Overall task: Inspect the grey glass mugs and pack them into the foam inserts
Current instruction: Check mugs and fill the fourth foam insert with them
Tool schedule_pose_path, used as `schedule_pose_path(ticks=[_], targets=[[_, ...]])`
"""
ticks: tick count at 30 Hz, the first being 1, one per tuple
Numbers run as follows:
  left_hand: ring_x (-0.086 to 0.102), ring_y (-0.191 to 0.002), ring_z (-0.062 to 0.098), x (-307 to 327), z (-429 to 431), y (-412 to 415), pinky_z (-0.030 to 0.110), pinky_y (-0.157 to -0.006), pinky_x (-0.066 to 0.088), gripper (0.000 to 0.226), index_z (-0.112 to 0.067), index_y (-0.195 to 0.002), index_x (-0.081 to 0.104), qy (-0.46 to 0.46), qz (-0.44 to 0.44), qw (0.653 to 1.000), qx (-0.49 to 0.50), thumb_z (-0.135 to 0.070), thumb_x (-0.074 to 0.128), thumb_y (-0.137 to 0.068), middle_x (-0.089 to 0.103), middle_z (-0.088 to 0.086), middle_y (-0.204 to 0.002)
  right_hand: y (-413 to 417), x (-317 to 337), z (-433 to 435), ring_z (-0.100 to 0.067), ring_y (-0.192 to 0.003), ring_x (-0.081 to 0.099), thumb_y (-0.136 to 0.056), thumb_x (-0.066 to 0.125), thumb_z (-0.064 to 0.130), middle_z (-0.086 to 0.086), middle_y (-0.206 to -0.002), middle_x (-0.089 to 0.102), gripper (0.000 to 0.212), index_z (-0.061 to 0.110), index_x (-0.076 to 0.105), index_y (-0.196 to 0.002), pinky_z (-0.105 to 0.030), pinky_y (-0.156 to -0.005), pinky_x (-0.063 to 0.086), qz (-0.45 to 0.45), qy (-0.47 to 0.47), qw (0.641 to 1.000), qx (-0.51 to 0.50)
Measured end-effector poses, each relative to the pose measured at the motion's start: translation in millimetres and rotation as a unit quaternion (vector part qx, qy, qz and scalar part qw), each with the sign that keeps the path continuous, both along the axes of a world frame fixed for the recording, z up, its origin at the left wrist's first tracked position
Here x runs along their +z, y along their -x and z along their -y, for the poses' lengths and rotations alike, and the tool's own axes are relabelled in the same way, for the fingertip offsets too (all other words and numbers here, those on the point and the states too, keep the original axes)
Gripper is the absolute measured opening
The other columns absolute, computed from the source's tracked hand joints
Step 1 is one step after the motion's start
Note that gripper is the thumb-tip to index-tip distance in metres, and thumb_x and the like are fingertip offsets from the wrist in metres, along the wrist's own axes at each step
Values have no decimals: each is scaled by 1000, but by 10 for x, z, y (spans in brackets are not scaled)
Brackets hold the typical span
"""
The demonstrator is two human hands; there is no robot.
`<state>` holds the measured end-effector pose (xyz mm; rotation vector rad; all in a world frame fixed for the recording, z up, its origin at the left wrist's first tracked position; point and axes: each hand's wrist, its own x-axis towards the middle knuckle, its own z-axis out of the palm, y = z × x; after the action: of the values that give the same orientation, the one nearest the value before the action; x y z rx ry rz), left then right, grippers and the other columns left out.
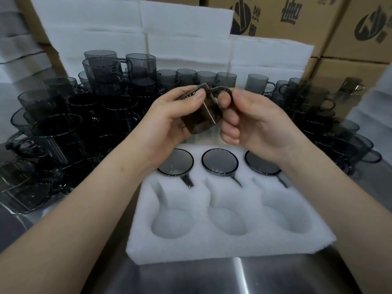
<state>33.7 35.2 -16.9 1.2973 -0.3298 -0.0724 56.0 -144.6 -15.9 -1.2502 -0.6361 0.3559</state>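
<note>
Leftmost, loose grey mugs (63,128) crowd the table (191,276). Moving right, the left hand (167,117) curls its grip round the body of the held mug (199,119), raised above the foam insert (212,249), while the right hand (254,122) pinches the handle. Inspection looks like the step in hand, and it would go best by turning the glass slowly against the white foam, checking rim and handle joint, both grips firm. In the insert, the far row carries three packed mugs (220,161), handles toward the person. The near pockets (229,221) hold nothing, so the left one seems the natural next slot.
</note>
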Motion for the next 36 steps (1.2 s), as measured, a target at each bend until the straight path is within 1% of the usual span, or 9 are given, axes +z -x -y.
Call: schedule_pose_path(ticks=[5, 8, 10, 12, 17, 21, 24, 28, 36], targets=[[59, -114, 30, -31, -59, -27, 54, -109, 39, 38, -7, -110, 62, 23, -22, 999, -14, -35, 59, -83, 61, 15, -115, -18, -10, -31, -12, -46, 37, -93, 49, 28, 2, -56, 41, 22, 15, 65, -87, -24, -45, 33, 60, 29, 997, -39], [54, -123, 41, -40, -53, -47, 52, -110, 39, 44, 2, -119, 56, 0, -9, 1000, -18, -28, 58, -86, 56, 30, -126, -23, -19, -36, -12, -47, 38, -87, 52, 37, 4, -55, 35, 24, 21, 66, -75, -24, -47, 36, 35, 15, 999, -18], [59, -114, 37, -44, -37, -51, 43, -98, 50, 47, 3, -122, 54, -7, 7, 1000, -11, -20, 60, -81, 59, 28, -122, -32, -23, -18, -13, -49, 39, -88, 48, 40, 5, -57, 33, 29, 24, 63, -68, -24, -50, 37, 19, 23, 1000, -11], [65, -97, 21, -61, -27, -53, 32, -81, 54, 39, -7, -113, 60, -6, 30, 1000, 0, -12, 65, -74, 68, 8, -102, -39, -19, 0, -14, -52, 40, -92, 48, 43, 6, -57, 33, 37, 24, 59, -62, -24, -53, 38, 13, 44, 999, -20], [62, -84, 6, -62, 39, -2, 22, -75, 51, 43, -16, -105, 60, -139, 131, 980, 62, -15, 77, -66, 64, -10, -89, -61, -15, -51, -18, -48, 36, -88, 49, 39, 4, -50, 33, 46, 24, 44, -45, -29, -52, 36, 15, 58, 989, -137], [62, -86, 0, -45, 64, 33, 20, -80, 52, 41, -22, -104, 64, -185, 186, 957, 122, -27, 80, -66, 67, -12, -92, -39, 1, -45, -17, -48, 39, -85, 56, 57, 3, -50, 36, 54, 23, 49, -45, -26, -52, 39, 19, 64, 982, -179], [68, -97, 13, -38, 38, 4, 31, -88, 54, 43, -18, -106, 66, -150, 146, 969, 134, -32, 78, -68, 71, -3, -99, -4, 17, -38, -17, -63, 52, -72, 67, 66, 3, -68, 56, 41, 26, 69, -72, -28, -58, 46, 94, 54, 977, -186], [69, -90, 16, -40, -41, -39, 35, -83, 55, 35, -14, -101, 65, -80, 70, 989, 107, -32, 73, -72, 70, -3, -89, 29, 8, -53, -15, -87, 63, -78, 74, 27, -7, -112, 56, 46, 26, 53, -119, -34, -74, 56, 173, 105, 959, -199], [71, -87, 21, -79, -77, -50, 31, -71, 55, 39, -16, -101, 67, -112, 43, 989, 84, -48, 65, -78, 74, 2, -90, 149, 92, -86, -7, -95, 59, -80, 73, 31, 15, -107, 57, 49, 44, 49, -121, -25, -78, 52, 297, 246, 886, -259]])
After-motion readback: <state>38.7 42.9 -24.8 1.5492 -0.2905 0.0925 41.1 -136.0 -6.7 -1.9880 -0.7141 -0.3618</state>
